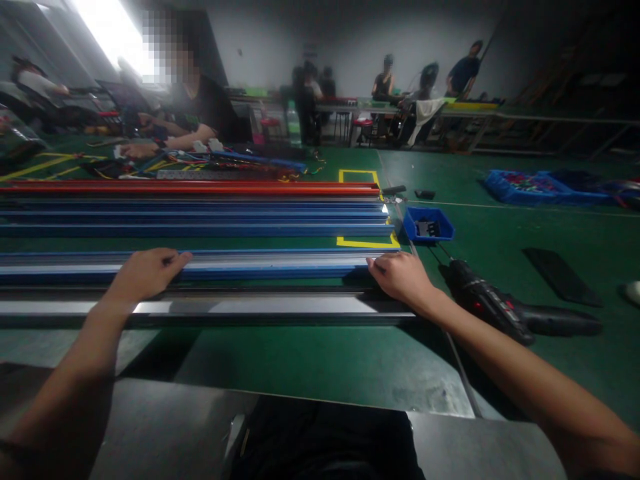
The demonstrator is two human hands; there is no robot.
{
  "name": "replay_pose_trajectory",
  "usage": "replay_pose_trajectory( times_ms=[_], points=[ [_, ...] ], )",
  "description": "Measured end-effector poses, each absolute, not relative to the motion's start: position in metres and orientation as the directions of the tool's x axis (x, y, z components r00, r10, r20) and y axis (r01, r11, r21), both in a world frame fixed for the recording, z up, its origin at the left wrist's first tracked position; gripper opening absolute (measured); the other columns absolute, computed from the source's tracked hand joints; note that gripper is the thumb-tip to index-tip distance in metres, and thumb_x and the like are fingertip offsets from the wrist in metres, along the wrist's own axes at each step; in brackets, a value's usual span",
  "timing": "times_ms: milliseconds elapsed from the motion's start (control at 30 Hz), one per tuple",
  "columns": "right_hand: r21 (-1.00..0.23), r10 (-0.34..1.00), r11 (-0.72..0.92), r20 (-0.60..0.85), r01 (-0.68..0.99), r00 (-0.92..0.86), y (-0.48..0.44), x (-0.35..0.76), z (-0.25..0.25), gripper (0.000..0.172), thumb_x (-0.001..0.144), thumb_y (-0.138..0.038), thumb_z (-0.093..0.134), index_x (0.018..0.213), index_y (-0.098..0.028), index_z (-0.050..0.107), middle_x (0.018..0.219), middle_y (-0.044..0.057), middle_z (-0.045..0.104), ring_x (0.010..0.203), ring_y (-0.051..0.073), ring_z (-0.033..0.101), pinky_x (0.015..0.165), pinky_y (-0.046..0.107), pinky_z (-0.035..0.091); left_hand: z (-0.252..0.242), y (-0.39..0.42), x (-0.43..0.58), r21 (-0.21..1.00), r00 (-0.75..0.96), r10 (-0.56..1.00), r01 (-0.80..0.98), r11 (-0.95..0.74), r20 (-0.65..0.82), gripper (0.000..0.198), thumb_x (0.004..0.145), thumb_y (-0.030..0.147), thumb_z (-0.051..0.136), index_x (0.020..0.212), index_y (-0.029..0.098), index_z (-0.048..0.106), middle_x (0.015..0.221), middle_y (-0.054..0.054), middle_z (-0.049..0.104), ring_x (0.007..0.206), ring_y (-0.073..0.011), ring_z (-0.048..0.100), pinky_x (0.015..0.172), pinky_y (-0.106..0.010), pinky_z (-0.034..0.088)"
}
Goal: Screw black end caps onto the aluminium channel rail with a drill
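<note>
Blue rail (pixel 260 265): lies lengthwise on green table (pixel 320 360), between grey rail (pixel 250 308) and further blue rails (pixel 200 220). Left hand (pixel 145 273) flat on top, fingers extended, no grasp. Right hand (pixel 403 277) curled over rail's right end, grip depth not discernible. Keep both hands level; slide evenly, clear of drill (pixel 495 307) alongside.

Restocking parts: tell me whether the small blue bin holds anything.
Not empty: the small blue plastic bin holds a few dark small parts at its bottom.
</note>
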State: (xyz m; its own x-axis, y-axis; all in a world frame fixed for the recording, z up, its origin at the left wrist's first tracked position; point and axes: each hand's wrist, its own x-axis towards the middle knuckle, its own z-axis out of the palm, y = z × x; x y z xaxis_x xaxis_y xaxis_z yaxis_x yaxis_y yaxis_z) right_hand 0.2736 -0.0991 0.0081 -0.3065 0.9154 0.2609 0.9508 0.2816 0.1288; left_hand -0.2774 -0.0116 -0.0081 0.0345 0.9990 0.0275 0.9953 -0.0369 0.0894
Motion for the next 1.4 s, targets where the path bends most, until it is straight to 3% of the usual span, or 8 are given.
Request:
replay_pose_trajectory(
  times_ms=[133,333,633,867,1233,1400],
  points=[
    [0.138,0.901,0.300,0.285,0.944,-0.328,-0.098,0.276,0.005,0.049,0.110,-0.034,0.049,0.077,-0.016,0.080,0.079,0.012,0.079,0.069,0.023,0.071,0.062,0.033,0.040,-0.013,-0.010,-0.282,0.074,0.016,0.999,0.997,-0.018,0.030,0.078,0.099,0.073,0.031,0.109,0.013,0.079,0.119,-0.019,0.076,0.103,-0.0336,0.069,0.089,-0.040,0.046],
    [0.145,0.880,0.316,0.325,0.937,-0.347,-0.097,0.278,0.002,0.047,0.107,-0.033,0.053,0.071,-0.016,0.078,0.073,0.010,0.077,0.063,0.021,0.067,0.058,0.032,0.032,-0.016,-0.007,-0.285,0.057,-0.007,1.000,0.998,0.005,0.028,0.075,0.099,0.072,0.034,0.110,0.014,0.081,0.121,-0.017,0.077,0.104,-0.0334,0.069,0.087,-0.038,0.047],
    [0.144,0.876,0.341,0.311,0.929,-0.369,-0.099,0.278,0.004,0.048,0.107,-0.032,0.052,0.069,-0.017,0.078,0.069,0.009,0.075,0.057,0.018,0.063,0.057,0.033,0.027,-0.019,-0.001,-0.288,0.005,-0.090,0.995,0.996,0.090,-0.053,0.092,0.094,0.080,0.023,0.119,0.011,0.080,0.128,-0.019,0.074,0.112,-0.0417,0.067,0.095,-0.046,0.047],
    [0.120,0.890,0.350,0.265,0.929,-0.370,-0.099,0.277,0.006,0.050,0.108,-0.034,0.050,0.070,-0.017,0.077,0.068,0.008,0.074,0.057,0.017,0.060,0.058,0.033,0.026,-0.020,-0.001,-0.290,-0.019,-0.104,0.994,0.994,0.103,-0.038,0.092,0.093,0.081,0.021,0.116,0.017,0.083,0.109,-0.017,0.077,0.102,-0.0397,0.068,0.089,-0.047,0.049],
    [0.047,0.913,0.343,0.219,0.938,-0.345,-0.097,0.277,0.005,0.049,0.108,-0.033,0.053,0.068,-0.016,0.075,0.067,0.010,0.073,0.057,0.017,0.059,0.059,0.034,0.022,-0.021,0.000,-0.292,-0.042,-0.115,0.991,0.993,0.112,-0.065,0.095,0.089,0.085,0.025,0.113,0.016,0.084,0.108,-0.019,0.078,0.103,-0.0410,0.068,0.086,-0.044,0.049],
    [0.078,0.915,0.326,0.225,0.942,-0.335,-0.097,0.275,0.004,0.048,0.109,-0.033,0.054,0.071,-0.016,0.078,0.069,0.011,0.075,0.058,0.018,0.061,0.060,0.035,0.021,-0.020,-0.001,-0.291,-0.038,-0.090,0.995,0.995,0.088,-0.045,0.091,0.087,0.084,0.029,0.110,0.016,0.085,0.102,-0.018,0.078,0.097,-0.0389,0.068,0.081,-0.042,0.048]
  ],
)
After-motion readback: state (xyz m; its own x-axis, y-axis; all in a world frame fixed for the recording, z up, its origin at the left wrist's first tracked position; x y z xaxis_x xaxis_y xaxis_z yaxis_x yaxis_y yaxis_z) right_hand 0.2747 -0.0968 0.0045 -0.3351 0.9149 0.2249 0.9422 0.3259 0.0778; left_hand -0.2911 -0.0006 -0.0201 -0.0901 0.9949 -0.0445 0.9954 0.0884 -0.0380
